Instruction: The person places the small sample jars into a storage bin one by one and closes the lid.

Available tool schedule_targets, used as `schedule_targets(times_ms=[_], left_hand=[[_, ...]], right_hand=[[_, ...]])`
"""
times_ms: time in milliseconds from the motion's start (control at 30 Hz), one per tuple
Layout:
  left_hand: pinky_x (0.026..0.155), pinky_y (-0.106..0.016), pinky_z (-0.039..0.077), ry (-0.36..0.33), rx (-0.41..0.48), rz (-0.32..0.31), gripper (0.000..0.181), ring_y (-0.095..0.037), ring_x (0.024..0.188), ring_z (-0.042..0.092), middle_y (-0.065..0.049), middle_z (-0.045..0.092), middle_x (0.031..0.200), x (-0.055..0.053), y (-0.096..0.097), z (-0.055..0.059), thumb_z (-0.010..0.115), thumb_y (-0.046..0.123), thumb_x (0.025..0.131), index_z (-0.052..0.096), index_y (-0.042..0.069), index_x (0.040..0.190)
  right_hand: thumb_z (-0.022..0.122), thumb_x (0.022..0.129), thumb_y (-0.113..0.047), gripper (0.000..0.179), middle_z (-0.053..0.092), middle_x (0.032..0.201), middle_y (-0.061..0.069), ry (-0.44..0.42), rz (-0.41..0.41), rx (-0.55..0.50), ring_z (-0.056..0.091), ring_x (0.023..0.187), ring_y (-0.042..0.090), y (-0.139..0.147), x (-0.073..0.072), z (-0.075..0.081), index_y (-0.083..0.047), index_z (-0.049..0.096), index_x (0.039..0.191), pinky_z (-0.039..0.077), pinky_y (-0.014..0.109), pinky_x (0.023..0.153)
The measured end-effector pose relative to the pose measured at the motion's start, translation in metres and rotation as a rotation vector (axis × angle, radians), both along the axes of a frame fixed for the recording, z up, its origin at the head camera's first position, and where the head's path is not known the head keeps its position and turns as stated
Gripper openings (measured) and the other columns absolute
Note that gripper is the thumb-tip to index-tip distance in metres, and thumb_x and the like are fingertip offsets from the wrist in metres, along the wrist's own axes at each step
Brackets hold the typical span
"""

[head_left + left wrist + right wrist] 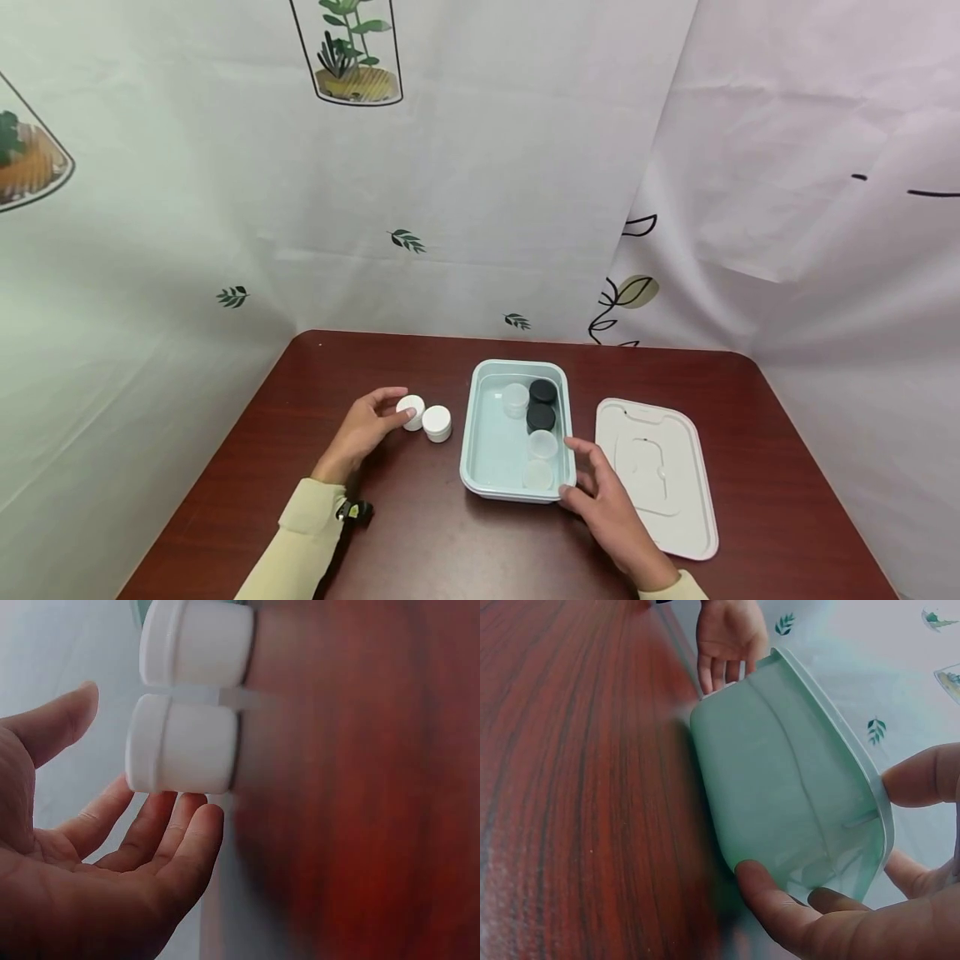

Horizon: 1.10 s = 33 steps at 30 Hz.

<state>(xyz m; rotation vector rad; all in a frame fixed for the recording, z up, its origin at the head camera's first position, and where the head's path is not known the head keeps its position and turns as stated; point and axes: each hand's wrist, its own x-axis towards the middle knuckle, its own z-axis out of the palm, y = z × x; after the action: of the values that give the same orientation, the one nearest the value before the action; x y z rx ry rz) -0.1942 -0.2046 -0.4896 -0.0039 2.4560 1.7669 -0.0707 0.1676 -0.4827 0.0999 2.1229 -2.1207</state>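
Note:
Two small white lidded jars [437,423] stand side by side on the table. My left hand [362,432] is around the outer jar [187,744], its fingers along one side and right at its wall. The thumb stays apart from that jar in the left wrist view. A light blue rectangular container [483,442] sits in the middle, with two black-lidded jars [541,417] and several clear or whitish jars [515,400] inside. My right hand [603,504] holds the container's near right corner, thumb and fingers spread around its rim and side wall.
A white rectangular lid [660,475] lies flat on the dark red wooden table [420,542], right of the container. White printed fabric [480,183] hangs behind the table and at both sides. A dark band with a small device [356,512] is on the left wrist.

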Motion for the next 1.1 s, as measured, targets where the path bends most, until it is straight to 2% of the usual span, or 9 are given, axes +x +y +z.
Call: schedule_targets(times_ms=[167, 433, 700, 867, 1100], left_hand=[[0.082, -0.022, 0.055, 0.000, -0.016, -0.010, 0.055, -0.032, 0.121, 0.066, -0.021, 0.065, 0.136, 0.001, 0.001, -0.005, 0.081, 0.013, 0.094, 0.060, 0.001, 0.143], [0.082, -0.021, 0.056, -0.006, -0.043, -0.005, 0.051, -0.033, 0.122, 0.066, -0.023, 0.065, 0.136, 0.002, 0.005, -0.006, 0.078, 0.006, 0.095, 0.059, 0.001, 0.142], [0.079, -0.020, 0.056, -0.001, -0.013, 0.002, 0.049, -0.028, 0.115, 0.067, -0.023, 0.066, 0.132, 0.002, 0.004, -0.007, 0.076, 0.003, 0.096, 0.059, -0.001, 0.141], [0.079, -0.020, 0.056, 0.005, 0.015, 0.010, 0.048, -0.024, 0.110, 0.067, -0.023, 0.066, 0.130, 0.001, 0.001, -0.002, 0.075, 0.002, 0.096, 0.058, -0.002, 0.141], [0.086, -0.026, 0.060, 0.018, 0.047, 0.004, 0.049, -0.021, 0.108, 0.066, -0.024, 0.064, 0.130, -0.003, -0.004, 0.013, 0.074, 0.004, 0.097, 0.056, -0.003, 0.142]], right_hand=[[0.062, 0.094, 0.006, 0.062, 0.047, 0.157, 0.021, -0.001, -0.006, 0.004, 0.064, 0.128, 0.032, 0.000, 0.000, 0.000, -0.011, 0.045, 0.151, 0.060, 0.029, 0.086], [0.062, 0.094, 0.006, 0.062, 0.051, 0.152, 0.023, 0.000, -0.007, 0.004, 0.066, 0.125, 0.031, 0.002, -0.001, -0.001, -0.011, 0.045, 0.151, 0.060, 0.029, 0.086], [0.061, 0.094, 0.006, 0.061, 0.049, 0.154, 0.022, 0.003, -0.001, 0.001, 0.065, 0.127, 0.032, 0.001, -0.001, -0.001, -0.011, 0.045, 0.151, 0.060, 0.028, 0.086], [0.061, 0.095, 0.007, 0.061, 0.047, 0.157, 0.020, 0.005, 0.001, 0.003, 0.064, 0.128, 0.033, 0.001, -0.001, 0.000, -0.011, 0.045, 0.151, 0.060, 0.028, 0.086], [0.061, 0.095, 0.006, 0.061, 0.048, 0.156, 0.021, -0.001, 0.000, 0.007, 0.065, 0.128, 0.033, 0.000, -0.001, -0.001, -0.011, 0.045, 0.151, 0.060, 0.029, 0.086]])
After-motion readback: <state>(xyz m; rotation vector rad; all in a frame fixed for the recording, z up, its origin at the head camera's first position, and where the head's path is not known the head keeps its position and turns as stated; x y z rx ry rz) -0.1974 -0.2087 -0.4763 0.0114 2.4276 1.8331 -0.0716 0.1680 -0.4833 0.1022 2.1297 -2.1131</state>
